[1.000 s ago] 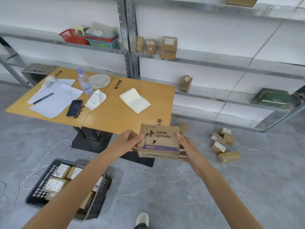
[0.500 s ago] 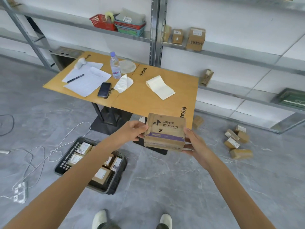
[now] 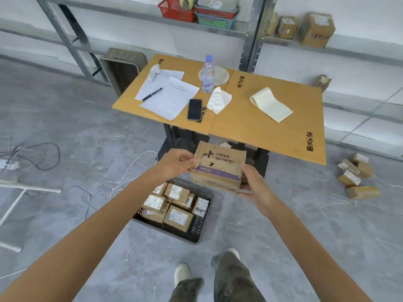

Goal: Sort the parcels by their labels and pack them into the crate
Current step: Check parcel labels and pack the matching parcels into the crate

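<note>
Both bare arms stretch forward and slightly inward, meeting on a brown cardboard parcel [image 3: 219, 166] held in the air. The left hand [image 3: 176, 162] grips the parcel's left edge, thumb on the printed top face and fingers curled beneath. The right hand [image 3: 254, 184] cups the right near corner from below, fingers curled under the box and hidden by it, thumb along its side.

The parcel is tilted, its top face with black print and a purple stripe turned toward the camera. It hangs just in front of the near edge of the table [image 3: 250, 127] and above the far end of the black crate [image 3: 197, 225] on the floor. Inside the crate lie several labelled parcels [image 3: 177, 216], packed close together. More small parcels [image 3: 353, 175] lie on the floor to the right, well apart from the crate.

On the table are a water bottle [image 3: 207, 75], a phone [image 3: 194, 109] and a pen [image 3: 152, 94] on sheets of paper [image 3: 172, 99].
</note>
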Demonstrator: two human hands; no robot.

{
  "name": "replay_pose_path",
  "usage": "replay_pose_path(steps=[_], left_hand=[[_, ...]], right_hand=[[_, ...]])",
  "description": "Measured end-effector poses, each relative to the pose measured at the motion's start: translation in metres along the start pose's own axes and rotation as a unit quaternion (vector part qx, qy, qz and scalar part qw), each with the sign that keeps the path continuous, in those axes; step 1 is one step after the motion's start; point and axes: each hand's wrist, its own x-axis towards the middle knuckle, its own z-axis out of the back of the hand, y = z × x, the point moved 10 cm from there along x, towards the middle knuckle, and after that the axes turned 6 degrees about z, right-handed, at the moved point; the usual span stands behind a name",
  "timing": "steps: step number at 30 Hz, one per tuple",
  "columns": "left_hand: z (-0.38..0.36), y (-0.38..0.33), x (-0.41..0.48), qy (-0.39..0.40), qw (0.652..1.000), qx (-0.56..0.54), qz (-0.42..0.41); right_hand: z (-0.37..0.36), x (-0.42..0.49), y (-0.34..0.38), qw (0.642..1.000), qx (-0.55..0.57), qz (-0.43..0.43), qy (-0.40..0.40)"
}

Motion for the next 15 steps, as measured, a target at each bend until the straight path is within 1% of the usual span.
replay_pose_path(steps=[2,4,12,15], left_hand=[[0.014,0.014,0.013,-0.012,1.000,0.002,0.007],[0.020,0.025,0.032,-0.007,1.000,0.008,0.015],[0.028,0.065,0.116,0.018,0.996,0.022,0.085],[0.027,0.087,0.146,0.040,0.995,0.036,0.089]], right_hand=[[-0.022,0.009,-0.002,1.000,-0.006,-0.001,0.020],[-0.034,0.025,-0.001,0.999,-0.015,-0.001,0.031],[-0.062,0.101,-0.018,0.998,0.020,-0.040,0.042],[-0.080,0.126,-0.040,0.997,0.014,-0.063,0.036]])
